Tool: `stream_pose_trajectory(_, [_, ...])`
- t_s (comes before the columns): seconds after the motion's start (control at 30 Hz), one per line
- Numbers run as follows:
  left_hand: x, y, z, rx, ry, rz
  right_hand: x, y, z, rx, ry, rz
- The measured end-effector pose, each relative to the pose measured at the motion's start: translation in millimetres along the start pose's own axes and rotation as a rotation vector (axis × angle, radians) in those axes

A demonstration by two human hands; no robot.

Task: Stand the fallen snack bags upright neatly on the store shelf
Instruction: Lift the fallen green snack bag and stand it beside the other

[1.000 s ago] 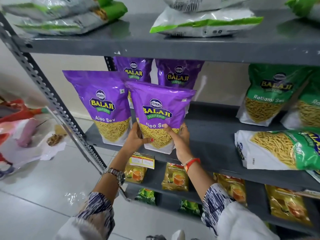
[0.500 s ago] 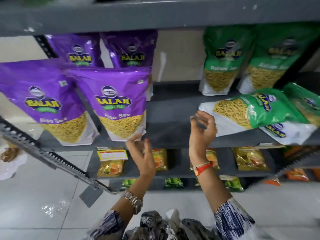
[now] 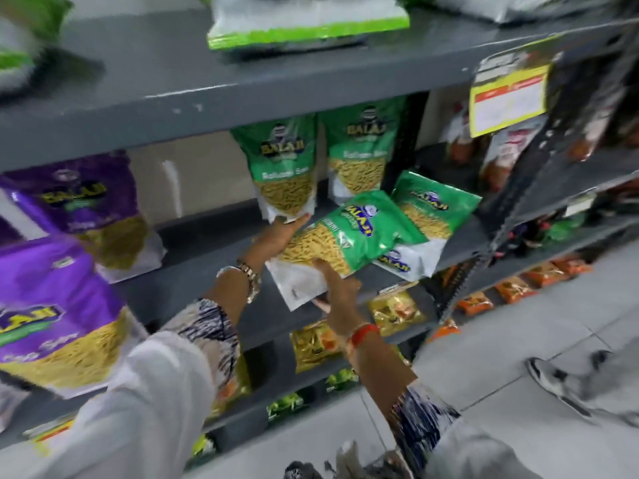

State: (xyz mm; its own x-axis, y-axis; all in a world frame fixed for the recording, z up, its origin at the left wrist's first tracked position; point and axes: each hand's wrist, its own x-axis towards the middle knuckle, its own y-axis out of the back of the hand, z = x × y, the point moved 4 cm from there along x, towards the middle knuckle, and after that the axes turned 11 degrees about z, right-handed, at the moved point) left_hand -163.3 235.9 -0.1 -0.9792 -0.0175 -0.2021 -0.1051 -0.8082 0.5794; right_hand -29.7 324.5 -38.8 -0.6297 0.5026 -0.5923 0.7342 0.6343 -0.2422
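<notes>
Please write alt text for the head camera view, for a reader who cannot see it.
Both hands, left hand and right hand, grip a fallen green snack bag on a grey shelf. Another green bag lies behind it, two green bags stand upright at the back, and purple bags stand at the left.

Fallen bag [image 3: 349, 243] lies before two upright bags [image 3: 287, 167].

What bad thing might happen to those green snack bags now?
1. The fallen green bag that both hands, left hand and right hand, are gripping sticks out past the shelf edge; it might slip to the floor.
2. It lies on a second fallen bag, so lifting it may drag that one off.
3. The left hand touches an upright green bag, which might topple.
</notes>
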Motion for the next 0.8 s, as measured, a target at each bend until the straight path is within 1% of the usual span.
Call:
stream_pose_trajectory(0.07, [4.3, -10.1, 8.0, -0.167, 0.010, -0.268, -0.1, 2.6, -5.9, 0.023, 0.023, -0.027])
stream_pose_trajectory(0.13, [9.0, -12.9, 4.2, -0.248, 0.005, -0.406, -1.7, 10.4, -12.9, 0.052, 0.092, -0.059])
stream_pose_trajectory(0.2, [7.2, -9.1, -3.1, -0.257, 0.015, -0.471, -3.8, 16.7, -16.7, 0.049, 0.056, -0.115])
stream_pose_trajectory(0.3, [-20.0, -2.2, -7.7, -0.204, 0.104, -0.526, 6.7, 29.6, -13.9, -0.007, -0.016, -0.169])
stream_pose_trajectory(0.33, [-28.7, -2.0, -13.4, -0.235, 0.151, -0.524, 6.9, 34.1, -16.2, -0.041, -0.025, -0.200])
stream_pose_trajectory(0.37, [-37.8, -2.9, -18.3, -0.272, 0.178, -0.507, 10.4, 39.1, -17.3, -0.109, -0.023, -0.219])
stream_pose_trajectory(0.4, [-46.6, -3.8, -22.3, -0.303, 0.193, -0.480, 11.5, 44.6, -21.4, -0.150, 0.018, -0.245])
stream_pose_trajectory(0.47, [-68.7, -5.9, -27.1, -0.380, 0.203, -0.391, 16.5, 57.8, -27.1, -0.181, 0.098, -0.278])
stream_pose_trajectory(0.53, [-91.9, -11.6, -26.4, -0.502, 0.182, -0.311, 19.6, 70.2, -36.1, -0.191, 0.155, -0.349])
stream_pose_trajectory(0.63, [-124.4, -22.6, -20.9, -0.640, 0.122, -0.195, 20.7, 85.7, -53.5, -0.230, 0.305, -0.467])
stream_pose_trajectory(0.73, [-146.3, -35.9, -21.8, -0.732, 0.090, -0.034, 25.8, 96.7, -67.1, -0.264, 0.303, -0.552])
stream_pose_trajectory(0.8, [-158.6, -44.6, -23.7, -0.759, 0.099, 0.081, 30.0, 103.0, -73.7, -0.276, 0.299, -0.602])
